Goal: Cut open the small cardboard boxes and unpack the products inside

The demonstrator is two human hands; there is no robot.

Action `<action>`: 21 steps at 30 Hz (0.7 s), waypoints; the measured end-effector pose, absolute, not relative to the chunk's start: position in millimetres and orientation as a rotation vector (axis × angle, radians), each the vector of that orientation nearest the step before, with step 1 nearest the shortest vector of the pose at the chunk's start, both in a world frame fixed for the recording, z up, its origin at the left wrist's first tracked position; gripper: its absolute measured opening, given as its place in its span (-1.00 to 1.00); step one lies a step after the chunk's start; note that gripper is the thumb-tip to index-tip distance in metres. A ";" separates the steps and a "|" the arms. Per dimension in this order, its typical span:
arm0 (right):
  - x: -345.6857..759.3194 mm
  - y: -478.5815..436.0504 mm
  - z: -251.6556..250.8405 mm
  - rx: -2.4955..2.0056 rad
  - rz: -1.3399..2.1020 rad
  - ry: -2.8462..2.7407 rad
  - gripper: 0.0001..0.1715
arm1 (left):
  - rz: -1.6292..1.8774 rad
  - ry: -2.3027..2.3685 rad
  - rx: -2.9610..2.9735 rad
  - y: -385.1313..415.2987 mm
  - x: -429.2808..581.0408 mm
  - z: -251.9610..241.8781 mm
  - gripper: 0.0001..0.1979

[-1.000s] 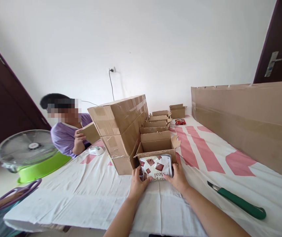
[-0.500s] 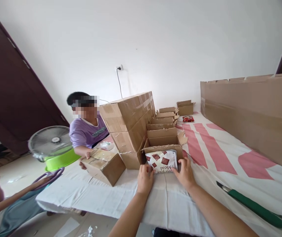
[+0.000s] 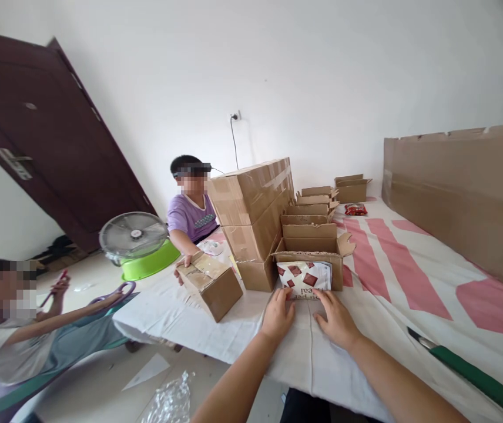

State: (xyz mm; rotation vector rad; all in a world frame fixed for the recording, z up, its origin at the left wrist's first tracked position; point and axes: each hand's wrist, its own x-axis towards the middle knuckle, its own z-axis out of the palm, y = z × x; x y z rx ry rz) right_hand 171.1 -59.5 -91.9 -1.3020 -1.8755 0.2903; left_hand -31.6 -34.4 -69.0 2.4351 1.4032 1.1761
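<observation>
A white snack packet with brown squares printed on it stands on edge against the front of a small open cardboard box on the cloth-covered table. My left hand and my right hand rest on the cloth side by side. The fingertips of both pinch the packet's lower edge. Behind this box runs a row of several more open boxes.
A stack of sealed boxes stands left of the row. A person in purple holds a taped box at the table's left edge. A green-handled knife lies at the right, near a large cardboard sheet. A fan and another seated person are on the left.
My view has swung to the left. The person in purple has set a taped box on the table. My hands have slid from the packet's sides down to its lower edge.
</observation>
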 end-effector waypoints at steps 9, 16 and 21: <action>174.8 -59.0 -86.7 -1.313 0.393 -1.902 -0.32 | 1.629 2.192 2.160 -48.1 -158.3 -9.4 -0.54; 173.8 -61.2 -84.1 -1.322 0.397 -1.881 -0.38 | 1.507 2.036 2.276 -51.3 -214.3 -23.2 -0.60; 174.2 -63.2 -81.5 -1.298 0.422 -1.840 -0.47 | 1.472 1.800 2.564 -79.9 -223.4 -16.1 -0.69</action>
